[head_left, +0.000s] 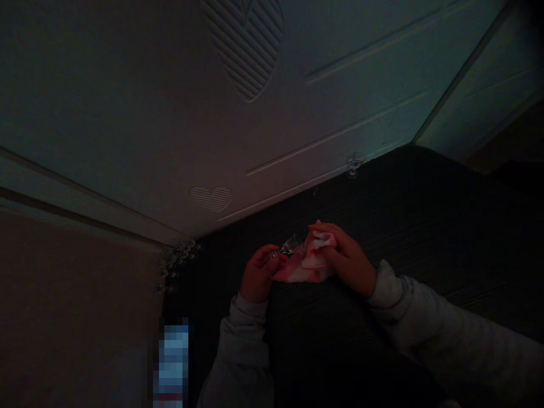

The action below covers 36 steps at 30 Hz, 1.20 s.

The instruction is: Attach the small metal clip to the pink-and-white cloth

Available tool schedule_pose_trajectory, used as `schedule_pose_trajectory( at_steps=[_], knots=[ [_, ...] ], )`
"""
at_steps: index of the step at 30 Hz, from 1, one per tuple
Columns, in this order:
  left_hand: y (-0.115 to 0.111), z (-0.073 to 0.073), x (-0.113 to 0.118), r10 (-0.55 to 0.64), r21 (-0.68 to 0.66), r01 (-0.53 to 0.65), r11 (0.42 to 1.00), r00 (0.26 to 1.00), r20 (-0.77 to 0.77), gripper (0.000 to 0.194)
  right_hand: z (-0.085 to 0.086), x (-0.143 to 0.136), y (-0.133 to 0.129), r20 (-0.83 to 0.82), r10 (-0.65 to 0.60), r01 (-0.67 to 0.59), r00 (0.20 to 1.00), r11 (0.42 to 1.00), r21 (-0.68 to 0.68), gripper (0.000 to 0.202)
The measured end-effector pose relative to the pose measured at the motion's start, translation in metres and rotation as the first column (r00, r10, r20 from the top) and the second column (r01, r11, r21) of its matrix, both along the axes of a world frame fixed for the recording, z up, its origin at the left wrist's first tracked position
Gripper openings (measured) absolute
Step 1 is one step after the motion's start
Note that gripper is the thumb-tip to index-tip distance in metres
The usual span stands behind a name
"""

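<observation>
In dim light, my left hand (258, 274) is closed on a small clear glass (292, 244), holding it by its base end, with the bowl pointing right. My right hand (351, 260) is closed on a pink and white cloth (312, 262), bunched just right of the glass. The cloth hangs down between both hands, over the dark surface. Whether the cloth touches the glass rim is hard to tell in the dark.
A dark, grained table (403, 226) lies below, against a pale panel (170, 130) with heart reliefs. One small glass (353, 165) stands at the panel's foot. Several more glasses (181, 255) cluster at the left corner. A blurred bright object (173, 362) is at lower left.
</observation>
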<state>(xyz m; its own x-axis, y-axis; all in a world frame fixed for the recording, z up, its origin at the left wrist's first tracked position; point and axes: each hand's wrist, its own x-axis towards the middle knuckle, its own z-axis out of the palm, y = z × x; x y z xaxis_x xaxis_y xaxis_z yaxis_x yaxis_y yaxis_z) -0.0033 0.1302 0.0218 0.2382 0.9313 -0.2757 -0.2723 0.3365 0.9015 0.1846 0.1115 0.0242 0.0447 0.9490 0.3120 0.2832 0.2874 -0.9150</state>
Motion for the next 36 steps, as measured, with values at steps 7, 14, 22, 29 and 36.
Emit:
schedule_pose_trajectory(
  at_steps=[7,14,22,29,36],
  knots=[
    [-0.003,-0.005,-0.005,-0.165,0.086,0.169,0.982,0.985,-0.052,0.033,0.000,0.001,0.006,0.013,-0.237,0.237,0.971,0.971,-0.014,0.029],
    [-0.002,-0.005,-0.004,-0.176,0.074,0.185,0.980,0.977,-0.118,0.032,0.004,-0.002,0.001,-0.031,-0.061,0.061,0.998,0.998,-0.011,0.013],
    [0.001,-0.008,-0.004,-0.083,0.091,0.095,0.991,0.989,-0.124,0.031,0.006,-0.004,-0.001,-0.129,0.073,-0.088,0.989,0.989,-0.116,0.014],
    [0.001,-0.009,-0.004,-0.068,0.124,0.079,0.989,0.993,-0.093,0.030,0.004,-0.004,-0.001,-0.306,0.073,-0.159,0.949,0.951,-0.267,0.022],
    [0.000,-0.008,-0.004,-0.037,0.144,0.047,0.988,0.996,-0.076,0.028,-0.005,-0.007,0.002,-0.621,0.131,-0.393,0.772,0.868,-0.305,0.023]
  ],
)
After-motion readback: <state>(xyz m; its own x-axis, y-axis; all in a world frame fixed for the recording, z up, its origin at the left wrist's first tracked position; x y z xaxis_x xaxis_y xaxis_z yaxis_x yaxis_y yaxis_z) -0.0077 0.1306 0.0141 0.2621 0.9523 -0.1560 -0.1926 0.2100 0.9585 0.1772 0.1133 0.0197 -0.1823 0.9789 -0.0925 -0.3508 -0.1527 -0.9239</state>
